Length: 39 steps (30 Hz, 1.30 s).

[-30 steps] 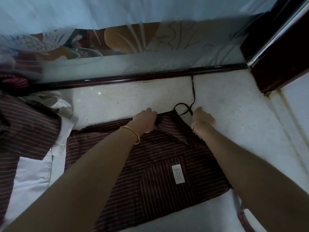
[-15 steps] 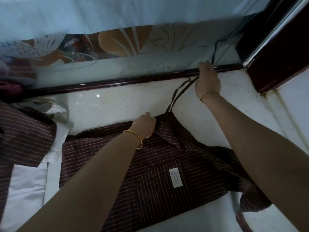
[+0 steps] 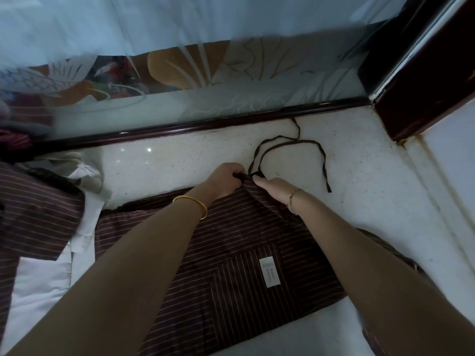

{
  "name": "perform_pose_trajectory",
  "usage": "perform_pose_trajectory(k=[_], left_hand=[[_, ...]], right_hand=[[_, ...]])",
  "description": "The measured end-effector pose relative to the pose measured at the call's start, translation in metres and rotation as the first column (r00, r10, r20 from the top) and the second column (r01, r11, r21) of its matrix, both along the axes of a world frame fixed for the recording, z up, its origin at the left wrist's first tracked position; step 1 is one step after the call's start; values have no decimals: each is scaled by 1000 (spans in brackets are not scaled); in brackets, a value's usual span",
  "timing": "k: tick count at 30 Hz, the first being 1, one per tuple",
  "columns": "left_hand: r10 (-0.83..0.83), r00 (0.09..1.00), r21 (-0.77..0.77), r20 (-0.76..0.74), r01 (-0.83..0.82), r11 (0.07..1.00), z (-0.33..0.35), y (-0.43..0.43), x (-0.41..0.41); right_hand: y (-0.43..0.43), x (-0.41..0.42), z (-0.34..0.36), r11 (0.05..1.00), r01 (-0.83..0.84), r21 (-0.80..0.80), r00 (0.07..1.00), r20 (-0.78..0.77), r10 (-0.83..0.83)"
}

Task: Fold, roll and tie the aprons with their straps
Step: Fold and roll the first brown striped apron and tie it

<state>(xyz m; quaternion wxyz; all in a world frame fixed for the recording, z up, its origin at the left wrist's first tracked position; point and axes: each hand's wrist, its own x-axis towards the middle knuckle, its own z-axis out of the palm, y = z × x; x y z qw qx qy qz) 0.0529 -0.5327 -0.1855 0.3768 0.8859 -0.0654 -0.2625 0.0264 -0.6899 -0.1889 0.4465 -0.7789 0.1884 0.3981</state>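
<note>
A dark brown striped apron (image 3: 239, 253) lies spread on the pale speckled floor, a white label (image 3: 269, 275) on its fabric. My left hand (image 3: 223, 179) grips the bunched far corner of the apron where the straps start. My right hand (image 3: 275, 190) rests flat on the cloth beside it, fingers stretched toward that corner. The dark straps (image 3: 303, 145) lie loose on the floor beyond my hands, looping toward the door rail, one end trailing right.
More striped aprons (image 3: 33, 219) and white cloth (image 3: 41, 286) lie piled at the left. A dark door rail (image 3: 195, 125) under frosted glass runs across the back. A dark wooden frame (image 3: 421, 80) stands at the right corner.
My right hand let go of the strap it had pulled up to the rail and came back to the apron's corner. The straps now lie slack on the floor.
</note>
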Motion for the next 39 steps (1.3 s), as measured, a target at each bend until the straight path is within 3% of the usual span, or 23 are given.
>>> perform_pose_trajectory(k=[2, 3, 4, 6, 8, 10, 12, 20, 21, 23, 24, 26, 28, 30, 35, 39], left_hand=[[-38, 999, 46, 30, 37, 998, -4, 1, 0], [-49, 998, 78, 34, 46, 996, -6, 2, 0], [-56, 998, 112, 34, 52, 992, -8, 3, -1], [-71, 997, 195, 17, 67, 978, -14, 8, -1], [-90, 996, 294, 8, 83, 952, -20, 16, -3], [-76, 997, 379, 21, 62, 923, -24, 26, -6], [-52, 998, 443, 35, 31, 896, -25, 36, -7], [-1, 1000, 640, 13, -7, 768, -18, 100, -18], [15, 1000, 656, 1, -12, 754, -17, 111, -21], [34, 999, 681, -11, -17, 732, -15, 130, -26], [36, 999, 688, -13, -18, 726, -14, 140, -30], [37, 999, 682, -17, -15, 731, -13, 151, -35], [40, 999, 659, -22, -16, 752, -13, 161, -40], [27, 999, 640, -21, -7, 769, -13, 167, -42], [-28, 999, 667, 25, 4, 745, -14, 195, -43], [-89, 996, 652, 8, 62, 756, -19, 212, -38]], right_hand=[[-5, 2, -3, 973, 120, 196, 993, -27, -117], [-7, 4, -4, 970, 105, 217, 992, 40, -117], [-8, 6, -5, 980, 82, 184, 983, 147, -110], [-8, 10, -8, 993, 111, -35, 905, 416, -86], [-9, 12, -12, 944, 198, -263, 841, 540, -26], [-10, 10, -19, 904, 135, -406, 899, 435, 61], [-6, 9, -26, 891, 73, -449, 935, 342, 96], [14, 3, -24, 741, 24, -671, 918, 307, 249], [19, 0, -22, 676, 37, -736, 885, 338, 319], [31, -4, -21, 537, 85, -839, 715, 427, 554], [41, -5, -19, 530, 89, -844, 583, 475, 659], [65, -7, -16, 560, -75, -825, 373, 498, 783], [92, -7, -20, 551, -275, -788, 262, 490, 831], [114, -4, -26, 507, -369, -779, 213, 461, 862], [129, 14, -33, 455, -448, -770, 264, 372, 890], [127, 27, -34, 479, -510, -715, 342, 343, 875]])
